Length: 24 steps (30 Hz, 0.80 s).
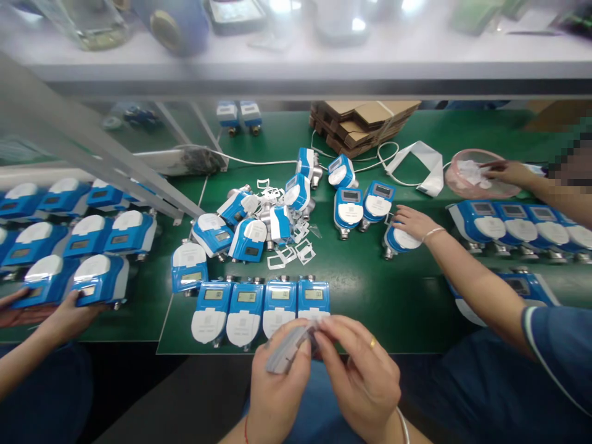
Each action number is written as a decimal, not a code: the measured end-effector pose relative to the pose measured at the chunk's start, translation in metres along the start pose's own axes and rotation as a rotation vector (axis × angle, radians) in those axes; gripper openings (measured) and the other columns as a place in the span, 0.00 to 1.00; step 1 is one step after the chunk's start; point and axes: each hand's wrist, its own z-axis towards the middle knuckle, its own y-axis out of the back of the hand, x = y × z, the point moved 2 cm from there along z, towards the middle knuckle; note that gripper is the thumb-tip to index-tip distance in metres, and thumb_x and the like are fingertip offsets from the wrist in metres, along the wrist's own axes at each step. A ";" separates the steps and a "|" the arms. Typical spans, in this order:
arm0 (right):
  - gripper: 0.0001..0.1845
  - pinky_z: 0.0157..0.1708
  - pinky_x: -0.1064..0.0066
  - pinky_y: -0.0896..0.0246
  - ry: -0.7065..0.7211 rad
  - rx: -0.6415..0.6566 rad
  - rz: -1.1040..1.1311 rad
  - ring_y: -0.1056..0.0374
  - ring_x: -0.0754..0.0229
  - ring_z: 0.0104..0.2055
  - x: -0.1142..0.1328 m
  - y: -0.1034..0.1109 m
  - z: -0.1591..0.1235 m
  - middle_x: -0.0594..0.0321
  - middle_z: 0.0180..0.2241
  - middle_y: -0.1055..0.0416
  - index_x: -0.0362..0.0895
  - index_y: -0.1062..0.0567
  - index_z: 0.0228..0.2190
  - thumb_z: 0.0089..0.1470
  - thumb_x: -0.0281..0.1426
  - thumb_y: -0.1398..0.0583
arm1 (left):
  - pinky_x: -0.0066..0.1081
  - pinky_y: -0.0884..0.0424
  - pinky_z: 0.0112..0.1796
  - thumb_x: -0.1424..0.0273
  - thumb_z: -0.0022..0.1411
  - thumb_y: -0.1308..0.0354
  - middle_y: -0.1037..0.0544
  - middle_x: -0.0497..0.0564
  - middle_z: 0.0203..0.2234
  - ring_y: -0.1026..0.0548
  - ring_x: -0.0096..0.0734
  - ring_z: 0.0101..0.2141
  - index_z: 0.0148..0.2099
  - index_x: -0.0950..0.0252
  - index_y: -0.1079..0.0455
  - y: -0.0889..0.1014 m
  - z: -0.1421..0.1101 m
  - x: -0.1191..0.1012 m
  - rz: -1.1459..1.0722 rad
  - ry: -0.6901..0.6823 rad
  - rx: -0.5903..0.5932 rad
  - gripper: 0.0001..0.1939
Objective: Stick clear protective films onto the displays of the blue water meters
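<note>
left hand (277, 388) closed on a thin grey piece (283, 356), thumb on top, right hand (363, 376) pinching its far right end, piece by the green table's (398, 308) near edge, beside four blue-and-white meters (243, 314)

I've got L hand (277, 385) low ctr, fingers curled, thumb upright & pressed in, gripping. R hand (363, 373) is just beside it, thumb + index pinched tog., tips by L's fingertips, other fingers bent. L wrist (259, 425) angles in from lower L, R wrist (391, 425) from lower R. Forearms mostly cut off at btm edge.
</note>
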 end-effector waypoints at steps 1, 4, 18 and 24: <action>0.26 0.38 0.72 0.25 0.031 0.038 -0.012 0.24 0.60 0.37 0.000 0.002 0.002 0.58 0.37 0.23 0.48 0.29 0.53 0.54 0.19 0.40 | 0.21 0.22 0.31 0.78 0.58 0.46 0.17 0.49 0.32 0.18 0.31 0.31 0.40 0.64 0.26 0.003 0.003 -0.003 0.017 -0.013 0.018 0.10; 0.28 0.38 0.73 0.26 0.182 0.180 -0.080 0.24 0.60 0.39 -0.001 0.008 0.004 0.56 0.39 0.24 0.47 0.35 0.58 0.58 0.19 0.44 | 0.19 0.23 0.31 0.79 0.57 0.47 0.17 0.48 0.31 0.19 0.28 0.28 0.39 0.64 0.25 0.010 0.012 -0.014 0.095 -0.077 0.115 0.11; 0.16 0.43 0.71 0.27 0.371 0.093 -0.125 0.25 0.57 0.43 0.011 0.008 0.011 0.48 0.41 0.22 0.35 0.25 0.47 0.58 0.18 0.44 | 0.16 0.24 0.28 0.80 0.56 0.47 0.18 0.45 0.28 0.20 0.24 0.24 0.39 0.64 0.25 0.021 0.013 -0.030 0.111 -0.083 0.073 0.13; 0.17 0.39 0.73 0.26 0.337 0.086 -0.069 0.25 0.59 0.39 0.016 0.009 0.018 0.53 0.38 0.23 0.39 0.25 0.48 0.57 0.19 0.43 | 0.16 0.23 0.29 0.79 0.56 0.46 0.17 0.45 0.28 0.19 0.26 0.25 0.38 0.63 0.25 0.029 0.012 -0.033 0.169 -0.135 0.072 0.11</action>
